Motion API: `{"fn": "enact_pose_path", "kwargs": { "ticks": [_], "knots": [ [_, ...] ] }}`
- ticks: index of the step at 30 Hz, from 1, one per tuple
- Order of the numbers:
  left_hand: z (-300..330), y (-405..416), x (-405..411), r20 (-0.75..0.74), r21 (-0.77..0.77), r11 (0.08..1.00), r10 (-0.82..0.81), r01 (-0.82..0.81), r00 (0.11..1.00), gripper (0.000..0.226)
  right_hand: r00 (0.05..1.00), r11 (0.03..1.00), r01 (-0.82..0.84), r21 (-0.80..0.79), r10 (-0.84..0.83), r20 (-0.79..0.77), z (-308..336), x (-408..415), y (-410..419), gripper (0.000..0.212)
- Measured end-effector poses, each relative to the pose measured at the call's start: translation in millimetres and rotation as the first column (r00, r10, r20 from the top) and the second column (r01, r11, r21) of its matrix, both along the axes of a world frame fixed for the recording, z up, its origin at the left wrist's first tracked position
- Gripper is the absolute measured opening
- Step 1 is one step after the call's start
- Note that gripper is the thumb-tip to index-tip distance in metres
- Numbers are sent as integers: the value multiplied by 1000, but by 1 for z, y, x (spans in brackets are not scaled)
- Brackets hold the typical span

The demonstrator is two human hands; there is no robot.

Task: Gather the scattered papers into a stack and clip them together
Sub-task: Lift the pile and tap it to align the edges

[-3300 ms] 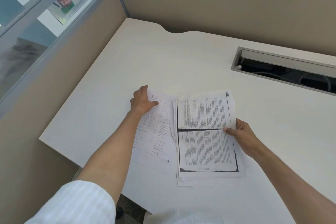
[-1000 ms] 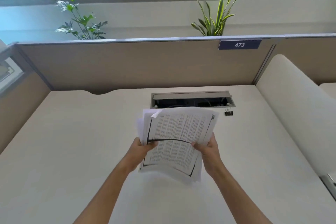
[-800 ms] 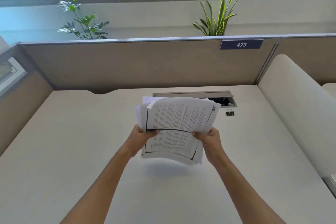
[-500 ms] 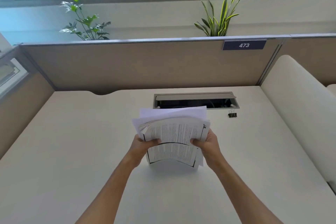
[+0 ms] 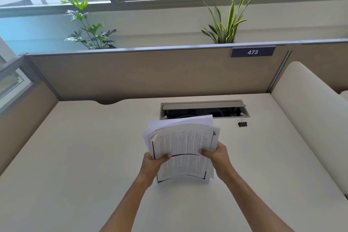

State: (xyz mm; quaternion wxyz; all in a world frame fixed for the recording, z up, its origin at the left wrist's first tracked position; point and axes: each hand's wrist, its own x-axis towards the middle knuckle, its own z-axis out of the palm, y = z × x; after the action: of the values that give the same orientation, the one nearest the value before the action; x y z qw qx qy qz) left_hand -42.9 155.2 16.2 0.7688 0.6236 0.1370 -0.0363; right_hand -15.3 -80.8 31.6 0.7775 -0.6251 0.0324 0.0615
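Observation:
A stack of papers [image 5: 185, 143] with printed text on the front sheet stands on its bottom edge on the white desk [image 5: 75, 156], its top bending away from me. My left hand [image 5: 153, 163] grips the stack's left edge and my right hand [image 5: 218, 157] grips its right edge. The sheets behind the front one stick out unevenly at the top and left. A small black binder clip [image 5: 242, 123] lies on the desk beyond the stack to the right, apart from both hands.
An open cable tray [image 5: 204, 110] is sunk into the desk just behind the papers. A tan partition [image 5: 150, 73] with a "473" label closes the back. A padded cream divider [image 5: 308, 118] borders the right side, and a tan wall the left.
Since 3.3 s ago the papers went from flat on the desk into both hands. In the last second the stack came down onto its bottom edge and its top bent forward.

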Motion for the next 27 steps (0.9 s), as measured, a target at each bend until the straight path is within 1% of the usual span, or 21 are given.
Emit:
{"fn": "enact_pose_path", "kwargs": {
  "ticks": [2, 4, 10, 13, 18, 22, 24, 27],
  "knots": [
    [2, 2, 1, 12, -8, 1000, 17, -17, 1000, 22, 1000, 1000, -6, 22, 6, 13, 3, 1, -3, 31],
    [3, 3, 2, 15, -10, 999, 35, -35, 999, 22, 1000, 1000, -21, 12, 21, 21, 4, 1, -4, 31],
    [-4, 2, -4, -13, 1, 1000, 7, -7, 1000, 29, 997, 997, -71, -9, 71, 7, -4, -5, -4, 44],
    [-9, -6, -6, -33, 17, 1000, -14, 14, 999, 31, 997, 997, -72, -18, 72, -30, -11, -6, 1, 36],
    [-9, -9, -7, -22, 32, 999, 6, -6, 1000, 24, 999, 999, -33, -4, 33, -24, -10, -6, 1, 25],
    [-6, -6, -6, 10, 12, 1000, -13, 13, 1000, 23, 1000, 999, -21, -31, 21, -2, -9, -2, 0, 29],
    [-9, -8, -8, -11, 27, 1000, -8, 8, 1000, 23, 999, 998, -48, -49, 47, -23, -15, -4, 0, 34],
    [-14, -11, -14, -47, 41, 999, 10, -8, 999, 23, 995, 994, -82, -75, 78, -56, -25, -9, 0, 33]
  ]
}}
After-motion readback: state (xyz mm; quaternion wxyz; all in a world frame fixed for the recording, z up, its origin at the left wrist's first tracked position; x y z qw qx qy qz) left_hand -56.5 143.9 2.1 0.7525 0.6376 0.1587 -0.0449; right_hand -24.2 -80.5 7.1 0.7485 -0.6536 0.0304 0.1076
